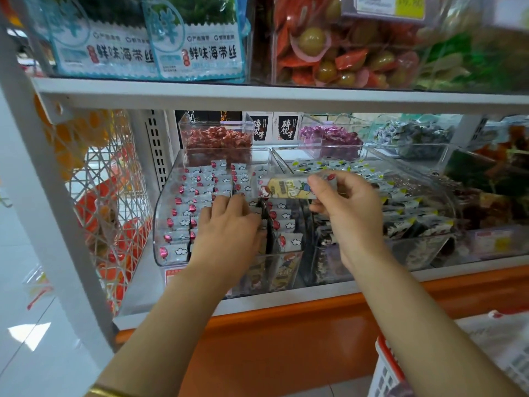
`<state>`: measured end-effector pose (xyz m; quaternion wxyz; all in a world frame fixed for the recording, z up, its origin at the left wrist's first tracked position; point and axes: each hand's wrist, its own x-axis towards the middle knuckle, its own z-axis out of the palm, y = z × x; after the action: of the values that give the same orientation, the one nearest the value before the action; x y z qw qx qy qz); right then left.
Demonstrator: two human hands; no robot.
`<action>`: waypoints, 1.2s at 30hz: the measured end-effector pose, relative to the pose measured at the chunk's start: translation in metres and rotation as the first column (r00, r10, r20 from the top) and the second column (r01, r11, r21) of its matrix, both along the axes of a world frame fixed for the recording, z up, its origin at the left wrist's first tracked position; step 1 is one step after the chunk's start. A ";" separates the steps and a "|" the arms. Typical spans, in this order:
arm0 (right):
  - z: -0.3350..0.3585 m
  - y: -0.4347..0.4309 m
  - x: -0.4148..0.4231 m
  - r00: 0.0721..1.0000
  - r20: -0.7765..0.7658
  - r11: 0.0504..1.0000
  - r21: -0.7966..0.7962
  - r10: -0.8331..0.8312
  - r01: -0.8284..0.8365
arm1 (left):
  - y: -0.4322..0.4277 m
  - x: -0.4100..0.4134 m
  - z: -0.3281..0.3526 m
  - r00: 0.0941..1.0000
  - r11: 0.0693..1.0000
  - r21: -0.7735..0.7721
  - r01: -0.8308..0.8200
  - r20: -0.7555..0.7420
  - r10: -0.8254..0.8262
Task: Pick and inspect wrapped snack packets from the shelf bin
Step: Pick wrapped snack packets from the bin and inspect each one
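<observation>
Right hand (349, 213) pinches one snack packet (289, 187) above the clear bin (163, 224); left hand (229, 222) is down among the packets (197, 193) inside it.
Nearest, gold bangle (106, 392) on the left wrist; red-and-white basket (386, 373) low, right of the bin; orange shelf edge (286, 339) runs below the bin's front; left fingers bent into rows of white packets with red marks, cannot tell if they grip one; right thumb and fingers pinch the yellowish packet's right end, packet level over the bin's right side; neighbour bin (446, 213) to the right holds blue-and-yellow packets; behind the bin, red sweets (217, 138) and purple sweets (329, 137) in tubs; above, seaweed packs (197, 53).
</observation>
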<state>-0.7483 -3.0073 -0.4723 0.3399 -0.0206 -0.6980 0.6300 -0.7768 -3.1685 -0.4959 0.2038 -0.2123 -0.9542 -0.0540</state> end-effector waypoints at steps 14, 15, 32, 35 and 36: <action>0.004 -0.003 0.000 0.998 0.063 0.999 0.050 -0.017 0.014 | -0.006 0.009 0.007 0.995 0.991 0.130 0.046 0.078 -0.056; 0.005 -0.003 0.001 0.998 0.068 0.998 0.065 -0.016 0.011 | -0.007 0.010 0.008 0.994 0.987 0.155 0.052 0.084 -0.065; 0.002 -0.042 -0.015 0.999 0.051 0.579 0.815 -0.015 -0.033 | -0.035 0.019 0.019 0.977 0.899 0.401 0.176 0.039 -0.209; 0.001 -0.046 -0.012 0.996 0.093 0.379 0.922 -0.010 -0.082 | -0.041 0.016 0.023 0.989 0.874 0.466 0.136 -0.011 -0.148; 0.000 -0.045 -0.011 0.994 0.111 0.326 0.940 -0.008 -0.102 | -0.043 0.015 0.022 0.991 0.873 0.471 0.127 -0.020 -0.133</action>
<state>-0.7598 -3.0528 -0.4721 0.2370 0.1704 -0.9494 0.1163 -0.7620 -3.2110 -0.4735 0.2390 -0.2197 -0.8974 -0.2989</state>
